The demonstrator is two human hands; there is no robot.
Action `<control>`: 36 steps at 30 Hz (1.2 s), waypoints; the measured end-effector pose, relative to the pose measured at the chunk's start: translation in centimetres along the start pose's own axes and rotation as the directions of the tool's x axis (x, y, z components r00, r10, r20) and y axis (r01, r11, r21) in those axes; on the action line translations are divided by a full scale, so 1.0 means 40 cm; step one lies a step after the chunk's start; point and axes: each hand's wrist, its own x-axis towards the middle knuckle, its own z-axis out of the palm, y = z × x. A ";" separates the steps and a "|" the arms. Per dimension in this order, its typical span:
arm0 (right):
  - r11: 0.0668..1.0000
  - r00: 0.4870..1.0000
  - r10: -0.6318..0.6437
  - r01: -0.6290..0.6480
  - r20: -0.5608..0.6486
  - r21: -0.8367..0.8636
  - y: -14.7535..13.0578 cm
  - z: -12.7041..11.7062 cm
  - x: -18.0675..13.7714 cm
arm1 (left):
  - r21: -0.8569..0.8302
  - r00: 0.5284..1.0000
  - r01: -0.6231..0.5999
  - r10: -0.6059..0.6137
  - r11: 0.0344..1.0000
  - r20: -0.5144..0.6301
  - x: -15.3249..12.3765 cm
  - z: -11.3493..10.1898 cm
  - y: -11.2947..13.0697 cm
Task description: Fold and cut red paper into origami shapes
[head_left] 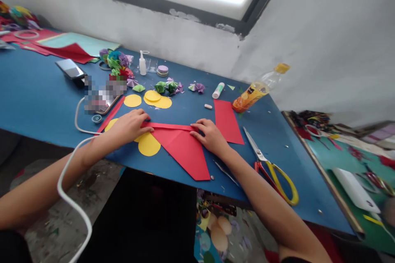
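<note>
A sheet of red paper [185, 152] lies at the table's front edge, with a narrow strip folded over along its far side. My left hand [132, 125] pinches the left end of that fold between thumb and fingers. At the right end, my right hand [211, 135] grips the same fold. Yellow paper circles [149, 144] lie partly under my left hand and beside the sheet. More yellow circles [158, 99] rest just beyond it. A second red paper piece [227, 121] lies to the right of my right hand.
Scissors [267, 164] with yellow and red handles and tweezers [225, 171] lie on the right. An orange drink bottle [259, 88] stands behind them. Paper flowers [115, 61], a glue stick [219, 90] and a phone [108, 98] sit farther back. A white cable [69, 197] crosses my left forearm.
</note>
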 end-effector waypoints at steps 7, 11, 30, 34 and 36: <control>0.933 0.993 0.112 -0.115 0.029 0.341 -0.024 -0.017 0.005 | -0.250 0.978 0.106 -0.055 0.962 0.202 0.034 -0.030 -0.013; 0.851 0.979 0.203 -0.177 0.001 0.495 -0.025 -0.035 -0.002 | -0.498 0.994 0.071 -0.017 0.864 0.111 0.035 -0.021 0.001; 0.886 0.958 0.271 -0.213 -0.089 0.413 0.027 -0.037 0.007 | -0.964 0.977 0.004 -0.207 0.265 -0.053 0.042 0.022 0.012; 0.989 0.992 0.078 -0.065 -0.095 0.130 -0.011 -0.061 0.054 | -0.964 0.985 0.022 -0.172 0.265 -0.024 0.039 0.016 0.024; 0.993 0.999 0.031 -0.029 -0.012 0.115 -0.055 -0.062 0.091 | -0.968 0.989 0.021 -0.146 0.250 -0.017 0.038 0.015 0.027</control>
